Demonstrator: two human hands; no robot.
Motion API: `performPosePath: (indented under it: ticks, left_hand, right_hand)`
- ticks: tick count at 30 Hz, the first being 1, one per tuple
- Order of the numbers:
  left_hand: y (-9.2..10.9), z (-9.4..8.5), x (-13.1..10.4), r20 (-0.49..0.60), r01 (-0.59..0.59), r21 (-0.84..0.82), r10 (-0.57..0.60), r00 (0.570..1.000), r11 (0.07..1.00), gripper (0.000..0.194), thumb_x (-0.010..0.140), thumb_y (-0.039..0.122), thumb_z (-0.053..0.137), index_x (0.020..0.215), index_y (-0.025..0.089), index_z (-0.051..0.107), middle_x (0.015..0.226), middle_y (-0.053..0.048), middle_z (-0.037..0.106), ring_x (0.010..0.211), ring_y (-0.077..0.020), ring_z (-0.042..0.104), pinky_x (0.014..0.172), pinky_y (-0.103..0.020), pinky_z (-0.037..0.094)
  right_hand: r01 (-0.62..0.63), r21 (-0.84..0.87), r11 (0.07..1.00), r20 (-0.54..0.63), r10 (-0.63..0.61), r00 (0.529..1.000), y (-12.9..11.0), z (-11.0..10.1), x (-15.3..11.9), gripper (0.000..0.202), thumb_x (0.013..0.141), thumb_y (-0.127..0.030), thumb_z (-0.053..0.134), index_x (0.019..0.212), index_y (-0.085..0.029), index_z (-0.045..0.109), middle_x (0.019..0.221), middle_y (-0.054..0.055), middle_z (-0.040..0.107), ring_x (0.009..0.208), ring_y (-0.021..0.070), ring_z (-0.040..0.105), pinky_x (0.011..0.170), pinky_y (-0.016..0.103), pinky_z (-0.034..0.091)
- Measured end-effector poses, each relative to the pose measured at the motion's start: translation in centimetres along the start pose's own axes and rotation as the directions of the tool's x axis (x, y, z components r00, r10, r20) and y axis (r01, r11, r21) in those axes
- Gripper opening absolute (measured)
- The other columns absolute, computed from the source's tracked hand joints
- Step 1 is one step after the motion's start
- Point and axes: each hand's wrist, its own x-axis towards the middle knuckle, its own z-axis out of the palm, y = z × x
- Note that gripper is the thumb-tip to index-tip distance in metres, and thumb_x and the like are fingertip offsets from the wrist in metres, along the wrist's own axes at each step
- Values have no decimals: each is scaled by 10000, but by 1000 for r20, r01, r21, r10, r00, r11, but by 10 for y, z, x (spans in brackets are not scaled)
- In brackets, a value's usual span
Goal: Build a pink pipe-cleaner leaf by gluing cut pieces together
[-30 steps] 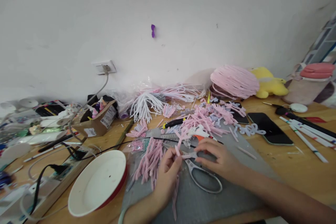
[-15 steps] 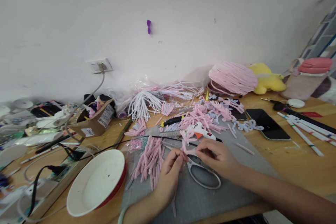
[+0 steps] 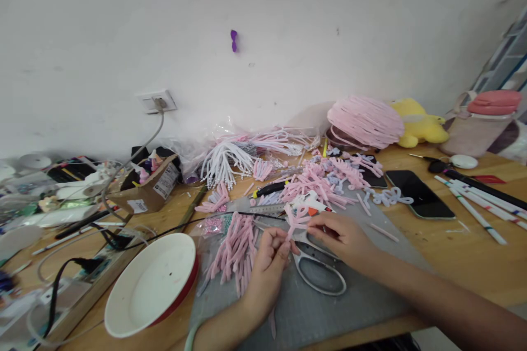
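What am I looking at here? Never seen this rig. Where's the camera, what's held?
No machine: each grip is a person's bare hand. Every picture comes from one camera worn on that person's head, looking forward and down.

The left grip pinches a fuzzy pink piece. The right grip is beside it; whether it also pinches the piece is hard to tell.

On the wooden table lies a grey mat with scissors and a pink bundle. A bowl stands left of the mat, a phone right.
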Motion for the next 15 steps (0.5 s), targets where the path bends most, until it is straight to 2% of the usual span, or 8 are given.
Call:
performPosePath:
  ticks: [7, 12, 15]
  left_hand:
    - [-2, -3, 0, 16, 11, 53, -11, 1000, 999, 241, 798, 396, 528, 899, 190, 453, 689, 15, 552, 541, -104, 413, 515, -221, 282]
    - [-3, -5, 0, 37, -31, 94, 28, 999, 995, 232, 820, 387, 506, 932, 193, 449, 698, 11, 560, 661, -134, 497, 613, -242, 333]
    - [-2, -5, 0, 44, -40, 98, 35, 998, 994, 242, 821, 396, 503, 952, 204, 435, 676, 23, 556, 666, -141, 511, 619, -247, 336]
  right_hand:
    - [48, -29, 998, 34, -47, 998, 4, -2, 2, 231, 877, -358, 446, 864, -216, 628, 765, 11, 633, 653, 126, 545, 578, 224, 378]
    - [93, -74, 993, 40, -90, 995, 4, -4, 4, 194, 864, -318, 477, 835, -192, 621, 709, 9, 617, 597, 115, 515, 555, 218, 363]
    - [108, -91, 990, 56, -104, 993, 4, -6, 4, 165, 855, -283, 488, 833, -186, 620, 696, 8, 610, 588, 113, 506, 560, 218, 360]
